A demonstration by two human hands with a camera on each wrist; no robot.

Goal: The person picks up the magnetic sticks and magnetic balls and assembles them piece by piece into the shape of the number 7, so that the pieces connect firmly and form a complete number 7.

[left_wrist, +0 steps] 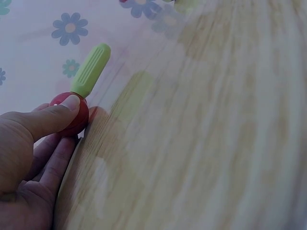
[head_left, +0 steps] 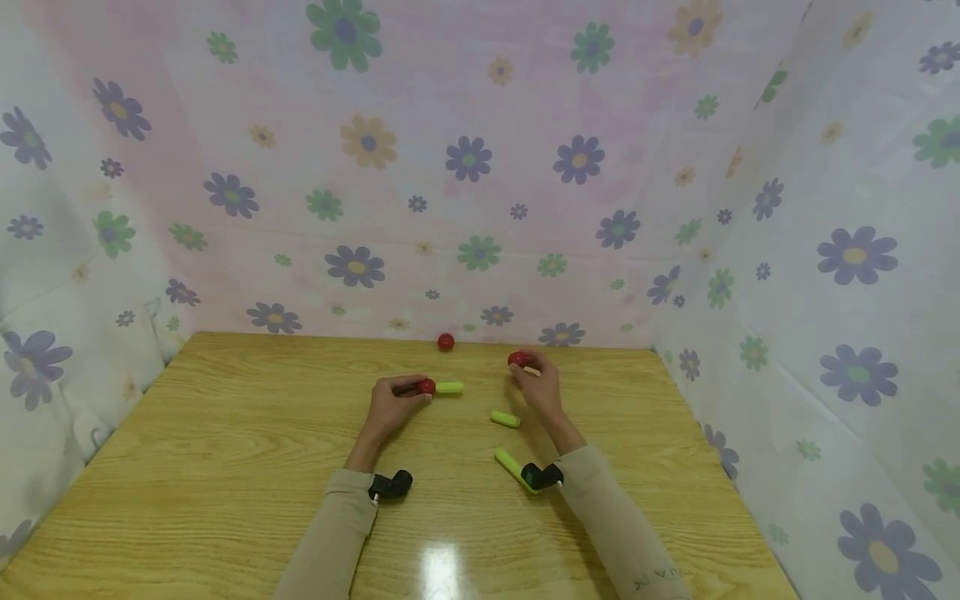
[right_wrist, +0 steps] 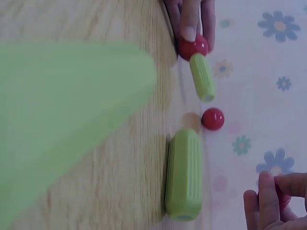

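Head view: your left hand (head_left: 387,407) pinches a red ball (head_left: 427,387) on a green stick (head_left: 451,388) over the table (head_left: 262,425). Left wrist: your thumb (left_wrist: 53,120) presses that ball. Right wrist: your right hand (right_wrist: 270,208) pinches a second ball (right_wrist: 284,199).

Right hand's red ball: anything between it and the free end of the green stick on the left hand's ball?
Nothing visible. In the head view, only tabletop shows between that red ball and the green stick; the loose red ball sits farther back, the loose short stick nearer the person.
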